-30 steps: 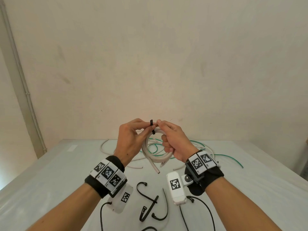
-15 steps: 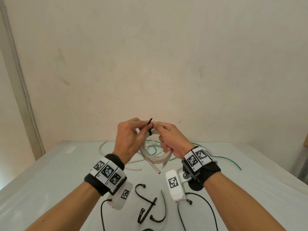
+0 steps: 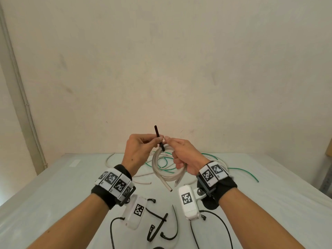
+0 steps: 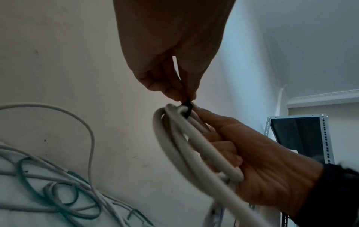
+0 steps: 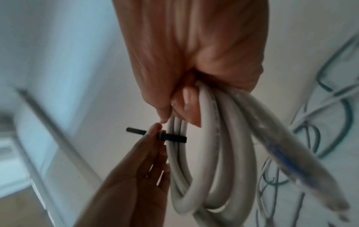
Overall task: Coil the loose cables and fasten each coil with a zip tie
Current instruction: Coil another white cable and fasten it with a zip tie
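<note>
Coil (image 3: 162,168) of thick white cable is held up above the table (image 3: 53,191), between the two hands, its turns hanging as a loop with two cut ends (image 3: 169,189) poking out below. The right hand (image 3: 186,157) grips the coil: its fingers are curled round the bundled turns on the coil's right side, and its thumb and forefinger reach up to the top of the loop. A black zip tie (image 3: 159,138) is wrapped round the turns at that top point. The left hand (image 3: 139,150) pinches the tie's tail between thumb and fingertips, just beside the right hand's fingertips, and the free tail sticks up and to the left past the pinch. In the right wrist view the tie (image 5: 170,137) crosses the white turns as a flat band, with its head close against the left fingers (image 5: 153,130). How tight the band sits on the coil I cannot tell.

On the table behind the hands lie loose cables, thin white ones (image 3: 111,159) and a green one (image 3: 240,169), tangled together and uncoiled. Nearer the person, several spare black ties (image 3: 175,225) lie scattered on the tabletop, curved and unfastened. No containers show in any view. Both wrists carry black bands with checkered marker tags.
</note>
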A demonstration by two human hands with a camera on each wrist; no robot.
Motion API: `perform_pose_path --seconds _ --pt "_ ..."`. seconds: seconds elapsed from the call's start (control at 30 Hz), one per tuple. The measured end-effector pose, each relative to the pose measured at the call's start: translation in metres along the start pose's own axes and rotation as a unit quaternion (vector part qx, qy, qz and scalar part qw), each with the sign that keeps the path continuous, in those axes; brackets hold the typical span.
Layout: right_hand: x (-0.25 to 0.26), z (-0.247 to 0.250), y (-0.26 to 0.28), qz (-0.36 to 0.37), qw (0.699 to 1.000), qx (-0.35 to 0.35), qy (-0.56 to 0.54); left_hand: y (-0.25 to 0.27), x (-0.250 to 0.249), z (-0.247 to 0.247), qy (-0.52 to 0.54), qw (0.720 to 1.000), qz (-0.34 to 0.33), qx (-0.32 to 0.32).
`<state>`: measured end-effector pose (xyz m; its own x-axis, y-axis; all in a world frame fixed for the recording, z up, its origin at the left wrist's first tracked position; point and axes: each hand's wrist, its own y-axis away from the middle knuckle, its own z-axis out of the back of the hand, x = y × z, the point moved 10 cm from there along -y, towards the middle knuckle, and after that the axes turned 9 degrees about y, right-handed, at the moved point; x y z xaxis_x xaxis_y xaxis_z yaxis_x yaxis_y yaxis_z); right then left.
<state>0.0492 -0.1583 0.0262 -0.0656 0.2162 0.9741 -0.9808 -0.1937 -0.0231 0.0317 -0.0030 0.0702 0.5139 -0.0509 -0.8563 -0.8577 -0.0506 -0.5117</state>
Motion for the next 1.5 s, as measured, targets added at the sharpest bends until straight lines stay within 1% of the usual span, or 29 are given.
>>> perform_pose_path --seconds 0.07,0.13,0.2,0.27,0.33,0.4,0.43,0.47,0.5,0.53,0.57,0.6,0.63,0.7,0.8,0.87,0.97,1.07,1.13,1.2,1.23,1.3,1.37,1.4,1.43,1.5 --pt "-0.004 -0.001 0.004 -0.017 0.998 0.014 -0.056 0.004 0.001 -0.006 0.029 0.999 0.016 0.033" --pt "-0.006 -0.004 0.008 -0.030 0.995 0.020 -0.098 0.009 0.006 -0.016 0.042 0.996 0.045 0.067" --pt "-0.006 -0.006 0.008 -0.037 0.991 0.016 -0.128 0.017 0.015 -0.026 0.070 0.990 0.095 0.081" --pt "-0.006 -0.007 0.007 -0.038 0.988 0.007 -0.148 0.021 0.022 -0.032 0.089 0.983 0.135 0.081" --pt "-0.009 -0.007 0.006 -0.042 0.987 0.003 -0.156 0.019 0.024 -0.033 0.057 0.986 0.134 0.075" --pt "-0.011 -0.007 0.006 -0.037 0.988 0.014 -0.148 0.016 0.024 -0.032 0.037 0.989 0.124 0.073" --pt "-0.010 -0.005 0.006 -0.025 0.992 0.014 -0.123 0.014 0.025 -0.031 0.039 0.989 0.124 0.073" --pt "-0.005 0.000 0.007 -0.002 0.998 0.002 -0.070 0.013 0.026 -0.031 0.046 0.988 0.126 0.076" --pt "0.003 0.007 0.008 0.034 0.999 -0.026 0.009 0.013 0.027 -0.031 0.050 0.987 0.129 0.082" --pt "0.015 0.016 0.009 0.079 0.990 -0.063 0.093 0.012 0.026 -0.032 0.050 0.986 0.134 0.089" --pt "0.028 0.024 0.011 0.126 0.974 -0.098 0.159 0.012 0.026 -0.034 0.042 0.985 0.137 0.095" --pt "0.039 0.029 0.014 0.170 0.959 -0.119 0.191 0.012 0.024 -0.035 0.031 0.985 0.139 0.099" --pt "0.049 0.031 0.016 0.205 0.950 -0.126 0.200 0.012 0.022 -0.036 0.017 0.985 0.139 0.101" --pt "0.061 0.033 0.021 0.249 0.940 -0.132 0.194 0.012 0.020 -0.038 -0.004 0.986 0.135 0.102" --pt "0.063 0.035 0.026 0.263 0.942 -0.129 0.163 0.013 0.021 -0.041 0.023 0.983 0.148 0.108" --pt "0.060 0.036 0.029 0.260 0.948 -0.131 0.127 0.016 0.022 -0.045 0.049 0.978 0.167 0.115" --pt "0.059 0.039 0.032 0.257 0.949 -0.150 0.107 0.023 0.023 -0.052 0.070 0.971 0.187 0.128" --pt "0.060 0.039 0.035 0.260 0.947 -0.152 0.115 0.023 0.020 -0.053 0.045 0.972 0.181 0.141" --pt "0.057 0.043 0.040 0.251 0.951 -0.146 0.105 0.022 0.016 -0.054 0.015 0.973 0.166 0.158" --pt "0.057 0.044 0.046 0.244 0.956 -0.131 0.098 0.023 0.013 -0.052 0.007 0.976 0.150 0.160" --pt "0.056 0.042 0.048 0.236 0.959 -0.121 0.103 0.022 0.012 -0.050 0.022 0.977 0.149 0.152" --pt "0.046 0.036 0.050 0.193 0.967 -0.098 0.133 0.022 0.014 -0.046 0.091 0.975 0.158 0.126" --pt "0.024 0.024 0.050 0.126 0.972 -0.064 0.187 0.021 0.016 -0.042 0.163 0.969 0.164 0.088" --pt "0.012 0.018 0.050 0.093 0.976 -0.045 0.190 0.019 0.017 -0.040 0.173 0.970 0.160 0.066" --pt "0.001 0.013 0.051 0.065 0.985 -0.033 0.160 0.017 0.018 -0.040 0.159 0.974 0.152 0.044" --pt "-0.012 0.009 0.052 0.025 0.998 -0.025 0.061 0.015 0.018 -0.040 0.114 0.985 0.125 0.000"
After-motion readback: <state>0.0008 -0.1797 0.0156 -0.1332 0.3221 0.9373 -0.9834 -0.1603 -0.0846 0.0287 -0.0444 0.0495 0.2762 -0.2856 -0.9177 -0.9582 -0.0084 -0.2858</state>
